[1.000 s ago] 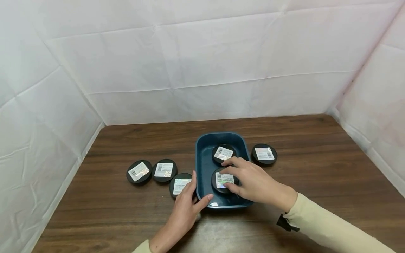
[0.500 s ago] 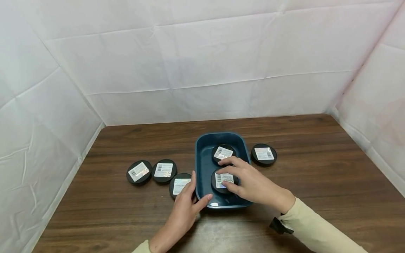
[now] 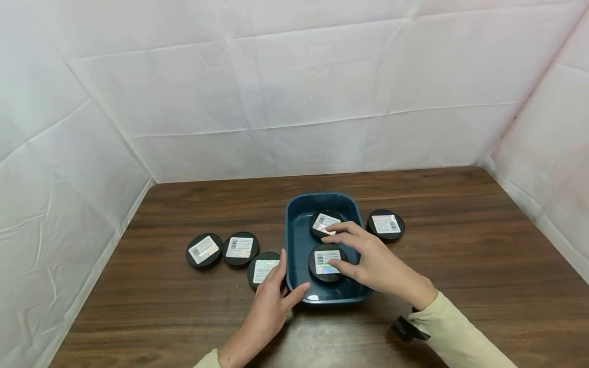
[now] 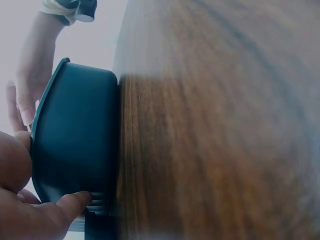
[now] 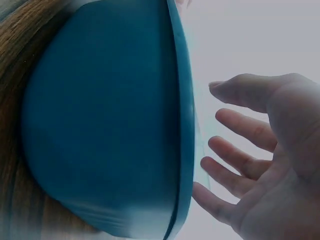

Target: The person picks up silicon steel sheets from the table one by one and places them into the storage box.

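A deep blue plastic tray [image 3: 301, 294] stands on the table, with two flat round black discs inside, each bearing a white barcode label. My left hand [image 3: 272, 301] holds the tray's near left corner, thumb over the rim and fingers against the outer wall, as the left wrist view shows. Over the tray, my right hand [image 3: 375, 260] hovers with fingers spread. Its thumb overlaps the near disc [image 3: 324, 271], and its fingertips reach close to the far disc [image 3: 317, 225]. In the right wrist view the right fingers [image 5: 245, 127] are apart and hold nothing, beside the tray wall [image 5: 105, 115].
Left of the tray lie a leftmost black disc [image 3: 204, 250], a middle disc [image 3: 241, 249] and a third disc [image 3: 264, 270], partly hidden by my left hand. One more disc [image 3: 385, 225] lies right of the tray. White sheeting [image 3: 294, 87] surrounds the wooden table [image 3: 152, 306].
My right fingers have drawn up off the near disc and spread, uncovering more of its label. The left hand and tray hold their place.
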A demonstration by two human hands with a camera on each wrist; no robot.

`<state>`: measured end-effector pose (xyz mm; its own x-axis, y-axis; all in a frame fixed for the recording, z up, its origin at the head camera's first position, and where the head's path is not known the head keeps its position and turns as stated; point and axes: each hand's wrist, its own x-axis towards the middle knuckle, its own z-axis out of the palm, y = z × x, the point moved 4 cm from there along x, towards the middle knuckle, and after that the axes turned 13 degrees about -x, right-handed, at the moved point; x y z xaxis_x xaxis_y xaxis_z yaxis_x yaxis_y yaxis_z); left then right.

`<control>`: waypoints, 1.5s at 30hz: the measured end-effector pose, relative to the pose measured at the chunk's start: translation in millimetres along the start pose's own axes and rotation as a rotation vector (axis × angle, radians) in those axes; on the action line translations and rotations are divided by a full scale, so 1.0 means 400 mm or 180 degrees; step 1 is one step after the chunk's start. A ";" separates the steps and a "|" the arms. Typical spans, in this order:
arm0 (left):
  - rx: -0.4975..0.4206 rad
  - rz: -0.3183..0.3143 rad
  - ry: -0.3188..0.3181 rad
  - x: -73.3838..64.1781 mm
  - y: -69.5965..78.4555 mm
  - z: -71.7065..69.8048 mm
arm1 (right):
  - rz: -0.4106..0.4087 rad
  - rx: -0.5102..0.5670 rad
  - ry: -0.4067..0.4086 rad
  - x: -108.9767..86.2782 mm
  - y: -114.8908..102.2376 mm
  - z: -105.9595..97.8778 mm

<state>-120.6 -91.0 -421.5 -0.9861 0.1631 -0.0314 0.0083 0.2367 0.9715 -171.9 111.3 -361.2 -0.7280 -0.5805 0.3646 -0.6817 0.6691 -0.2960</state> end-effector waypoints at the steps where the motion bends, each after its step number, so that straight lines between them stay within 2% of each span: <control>1: 0.0006 0.0007 0.0006 -0.001 0.000 -0.001 | 0.0004 0.0001 0.0012 -0.001 0.004 -0.001; 12: -0.0133 0.0038 -0.0008 -0.010 0.006 0.001 | 0.0106 -0.0173 0.0223 -0.011 0.045 -0.031; 17: -0.0128 0.0033 -0.0009 -0.008 0.006 0.001 | 0.0128 -0.0198 0.0256 -0.012 0.053 -0.032; 23: -0.0086 0.0002 -0.0008 -0.008 0.006 0.001 | 0.0273 -0.0176 0.0285 -0.012 0.067 -0.036; 34: -0.0047 -0.0061 -0.0002 -0.001 0.002 0.002 | 0.0381 -0.0241 0.0461 -0.010 0.087 -0.041; 45: -0.0015 0.0015 0.0003 -0.008 0.009 0.001 | 0.0492 -0.0236 0.0508 -0.016 0.112 -0.038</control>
<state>-117.5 -90.3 -418.2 -0.9862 0.1633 -0.0266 0.0121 0.2314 0.9728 -196.8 152.1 -363.3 -0.7987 -0.3916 0.4568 -0.5515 0.7800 -0.2957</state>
